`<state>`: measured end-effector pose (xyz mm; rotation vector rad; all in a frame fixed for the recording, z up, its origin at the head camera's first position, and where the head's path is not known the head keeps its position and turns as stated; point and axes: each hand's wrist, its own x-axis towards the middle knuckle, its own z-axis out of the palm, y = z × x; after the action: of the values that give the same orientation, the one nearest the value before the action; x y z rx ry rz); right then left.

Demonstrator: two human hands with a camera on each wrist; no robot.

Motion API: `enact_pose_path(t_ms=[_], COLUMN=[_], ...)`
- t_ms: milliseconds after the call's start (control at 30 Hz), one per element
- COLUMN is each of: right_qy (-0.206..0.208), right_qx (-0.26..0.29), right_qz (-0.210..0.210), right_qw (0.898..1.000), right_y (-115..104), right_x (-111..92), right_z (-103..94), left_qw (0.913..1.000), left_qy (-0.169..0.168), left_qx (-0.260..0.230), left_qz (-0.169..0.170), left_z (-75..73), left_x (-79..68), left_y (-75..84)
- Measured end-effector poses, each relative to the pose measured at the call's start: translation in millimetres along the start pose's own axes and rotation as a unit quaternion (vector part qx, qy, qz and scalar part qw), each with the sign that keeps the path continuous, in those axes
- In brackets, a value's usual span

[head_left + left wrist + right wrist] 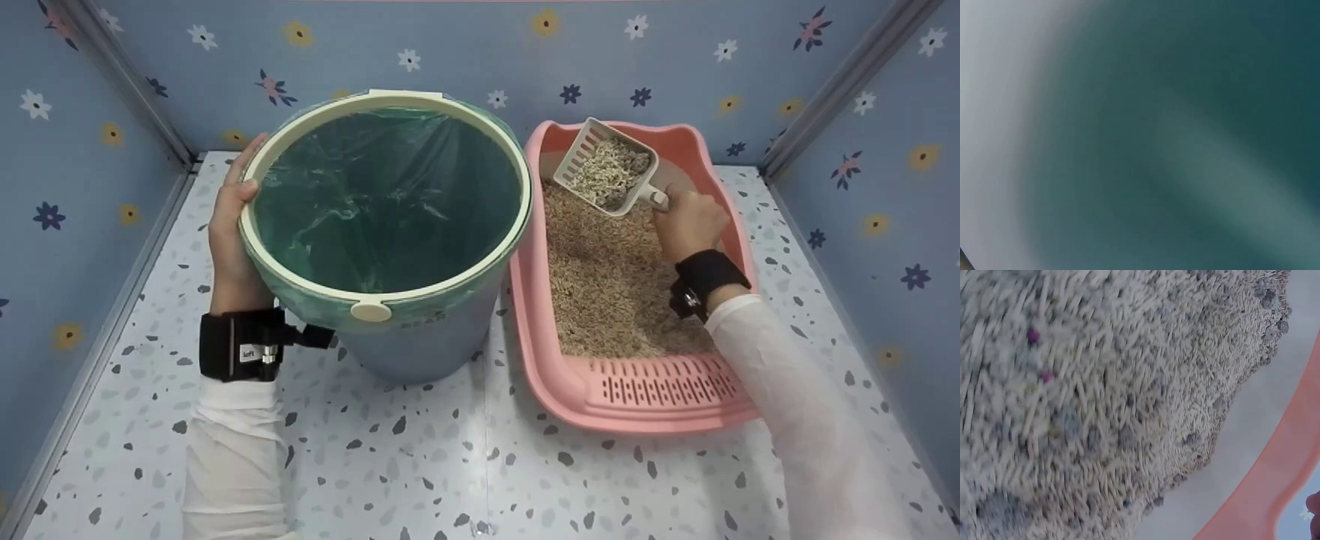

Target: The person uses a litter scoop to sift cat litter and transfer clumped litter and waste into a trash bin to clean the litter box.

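In the head view my right hand (pixel 690 225) grips the short handle of a pale grey slotted litter scoop (pixel 579 151). The scoop carries pellets and greyish clumps, above the far part of a pink litter box (pixel 541 375). Pale stick-like litter (pixel 1129 371) with grey clumps fills the right wrist view; the scoop does not show there. My left hand (pixel 234 232) holds the left side of a trash bin (pixel 420 352), thumb at the cream rim and fingers along the outside. A green bag (pixel 390 202) lines the bin. The left wrist view is a blur of green.
Bin and litter box stand side by side, close together, on a white speckled surface (pixel 420 472). Blue flowered panels (pixel 465 45) enclose the back and both sides. A perforated ledge (pixel 660 386) forms the box's near end.
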<state>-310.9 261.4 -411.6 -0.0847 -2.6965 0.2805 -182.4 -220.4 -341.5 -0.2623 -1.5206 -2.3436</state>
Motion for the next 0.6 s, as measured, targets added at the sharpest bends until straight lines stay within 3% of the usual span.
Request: enact_pose_path(t_ms=[167, 300, 433, 600], right_qy=[0.044, 0.055, 0.034, -0.035], right_qx=[-0.021, -0.029, -0.028, -0.010], right_qz=[-0.047, -0.067, -0.070, -0.054], right_qw=[0.998, 0.996, 0.997, 0.998], right_y=[3.4, 4.6, 4.7, 4.3], right_x=[0.5, -1.7, -3.7, -3.7], right_z=[-6.7, -9.7, -12.6, -16.6], left_qw=[1.0000, 1.0000, 0.9998, 0.9997], left_qy=[-0.002, -0.001, 0.006, 0.005], left_qx=[-0.001, -0.004, -0.018, -0.024], left_qz=[0.000, -0.003, -0.007, -0.004], left_z=[-1.7, -1.7, -0.8, -0.9], left_x=[0.6, 0.3, 0.5, 0.9], left_y=[-1.0, -1.0, -1.2, -2.0])
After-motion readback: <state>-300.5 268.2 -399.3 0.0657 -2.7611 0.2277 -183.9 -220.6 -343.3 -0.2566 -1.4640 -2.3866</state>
